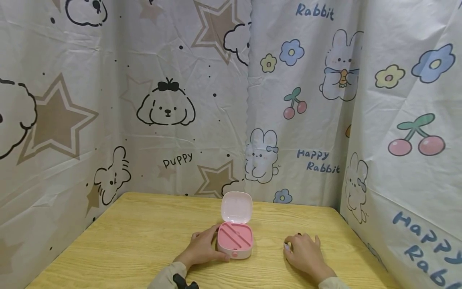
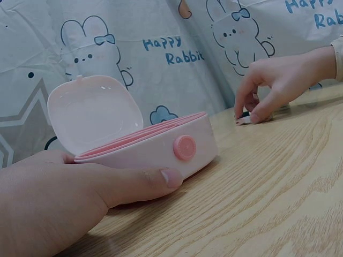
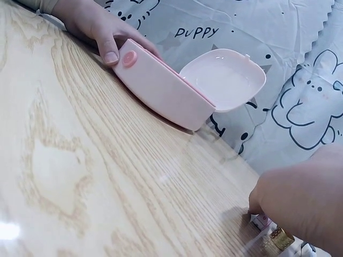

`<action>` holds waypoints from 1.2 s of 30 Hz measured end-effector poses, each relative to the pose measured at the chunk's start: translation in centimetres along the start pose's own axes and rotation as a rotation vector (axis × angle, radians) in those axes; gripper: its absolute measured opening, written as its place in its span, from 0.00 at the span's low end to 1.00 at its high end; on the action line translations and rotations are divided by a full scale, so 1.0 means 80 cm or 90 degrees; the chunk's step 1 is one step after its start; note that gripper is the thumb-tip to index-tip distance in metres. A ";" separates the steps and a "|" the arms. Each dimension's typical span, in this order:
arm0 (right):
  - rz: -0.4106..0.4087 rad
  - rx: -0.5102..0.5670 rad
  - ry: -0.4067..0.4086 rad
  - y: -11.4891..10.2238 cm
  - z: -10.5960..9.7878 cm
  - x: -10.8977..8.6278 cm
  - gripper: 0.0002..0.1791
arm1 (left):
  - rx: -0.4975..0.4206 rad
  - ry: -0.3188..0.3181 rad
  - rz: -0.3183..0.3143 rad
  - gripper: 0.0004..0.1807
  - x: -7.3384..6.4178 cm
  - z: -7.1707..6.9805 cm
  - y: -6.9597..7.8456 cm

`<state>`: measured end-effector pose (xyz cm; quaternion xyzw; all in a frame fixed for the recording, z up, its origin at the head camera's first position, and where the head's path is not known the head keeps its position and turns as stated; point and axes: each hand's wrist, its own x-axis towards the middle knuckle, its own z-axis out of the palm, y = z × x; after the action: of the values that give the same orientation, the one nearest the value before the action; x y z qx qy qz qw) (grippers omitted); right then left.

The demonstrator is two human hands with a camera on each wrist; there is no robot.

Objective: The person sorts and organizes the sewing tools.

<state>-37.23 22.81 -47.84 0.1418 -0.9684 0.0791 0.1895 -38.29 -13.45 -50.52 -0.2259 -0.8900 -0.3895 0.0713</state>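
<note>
A pale pink box (image 1: 235,253) stands on the table with its lid (image 1: 236,207) raised; a darker pink insert (image 1: 231,237) with two diagonal slots fills it. My left hand (image 1: 203,247) grips the box's left side, thumb along the front near the round pink button (image 2: 185,147), fingers behind. To the right of the box, my right hand (image 1: 306,253) is low at the tabletop with bent fingers. Its thumb and fingertips pinch a small whitish item with a gold band (image 3: 281,239), mostly hidden by the hand; its kind cannot be told.
The light wood table (image 1: 144,233) runs back to hanging curtains (image 1: 166,140) printed with puppies and rabbits. Another curtain (image 1: 408,180) closes off the right side. The raised lid stands near the table's back edge.
</note>
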 end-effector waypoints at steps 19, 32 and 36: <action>0.024 0.009 0.013 -0.002 0.011 0.001 0.06 | -0.001 0.002 0.002 0.64 0.000 0.000 0.002; 0.020 0.004 0.026 -0.006 0.006 0.001 0.06 | 0.004 0.000 0.000 0.65 0.000 -0.001 0.002; 0.017 0.005 0.029 -0.008 0.003 0.001 0.06 | -0.004 0.000 -0.001 0.64 0.000 -0.001 0.003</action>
<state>-37.19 22.12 -47.96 0.1279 -0.9652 0.0883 0.2101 -38.18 -13.39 -50.34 -0.2252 -0.8891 -0.3923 0.0706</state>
